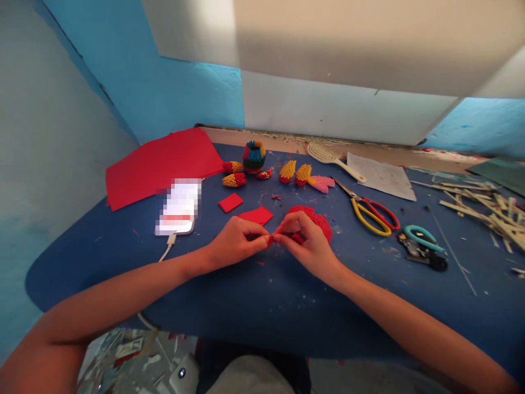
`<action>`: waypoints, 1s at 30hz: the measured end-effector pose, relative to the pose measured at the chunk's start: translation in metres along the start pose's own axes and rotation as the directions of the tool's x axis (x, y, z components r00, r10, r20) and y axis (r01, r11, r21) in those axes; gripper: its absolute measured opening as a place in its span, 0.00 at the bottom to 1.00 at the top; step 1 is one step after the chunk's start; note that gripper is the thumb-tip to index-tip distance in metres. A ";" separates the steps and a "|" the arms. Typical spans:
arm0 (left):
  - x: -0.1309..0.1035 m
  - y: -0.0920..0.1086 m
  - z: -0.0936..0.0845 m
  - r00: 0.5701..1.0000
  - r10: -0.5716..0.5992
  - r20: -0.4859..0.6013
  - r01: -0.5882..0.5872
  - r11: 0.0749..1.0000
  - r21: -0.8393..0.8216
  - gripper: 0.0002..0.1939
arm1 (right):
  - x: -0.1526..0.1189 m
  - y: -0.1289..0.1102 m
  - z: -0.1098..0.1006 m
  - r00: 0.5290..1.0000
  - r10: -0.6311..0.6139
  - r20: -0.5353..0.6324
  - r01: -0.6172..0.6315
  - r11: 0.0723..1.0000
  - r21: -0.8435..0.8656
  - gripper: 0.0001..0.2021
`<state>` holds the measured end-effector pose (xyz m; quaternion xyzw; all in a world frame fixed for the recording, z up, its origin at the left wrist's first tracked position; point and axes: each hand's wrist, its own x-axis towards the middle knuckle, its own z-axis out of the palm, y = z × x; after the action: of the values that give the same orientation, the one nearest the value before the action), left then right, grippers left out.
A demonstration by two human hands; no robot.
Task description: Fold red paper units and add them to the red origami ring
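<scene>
A small piece of red paper is pinched between my two hands above the blue table. My left hand grips it from the left with thumb and fingertips. From the other side, my right hand closes on it with thumb and index finger. How the piece is folded is too small to tell. Behind my right hand lies a pile of red folded paper pieces, partly covered by the hand. Flat red paper rectangles rest just beyond my left hand, with a smaller red paper stack farther off.
Large red sheets and a lit phone on a cable are at left. Folded-paper models, including a multicoloured pot, stand at the back. Scissors, turquoise-handled cutters, a hairbrush and wooden strips lie right.
</scene>
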<state>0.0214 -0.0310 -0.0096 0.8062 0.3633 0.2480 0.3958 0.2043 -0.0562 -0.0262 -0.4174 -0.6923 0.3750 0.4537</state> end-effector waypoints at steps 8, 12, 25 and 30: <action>0.002 -0.002 0.007 0.967 -0.124 0.221 0.187 0.938 -0.292 0.10 | 0.000 -0.005 -0.001 0.999 -0.030 0.029 0.028 0.995 0.096 0.18; 0.005 0.001 -0.001 0.961 -0.180 0.211 0.248 0.896 -0.367 0.11 | 0.000 -0.004 -0.014 0.944 -0.319 0.086 0.330 0.917 -0.224 0.17; 0.005 0.001 -0.004 0.977 -0.167 0.132 0.204 0.912 -0.356 0.12 | 0.003 -0.004 -0.018 0.865 -0.462 0.193 0.480 0.654 -0.585 0.06; 0.002 0.002 -0.001 0.995 -0.087 0.057 0.098 0.965 -0.243 0.12 | 0.002 -0.007 -0.009 0.981 -0.189 0.045 0.190 0.884 -0.426 0.02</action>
<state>0.0231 -0.0298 -0.0074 0.7386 0.3577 0.2536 0.5120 0.2111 -0.0555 -0.0165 -0.4366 -0.7957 0.1682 0.3846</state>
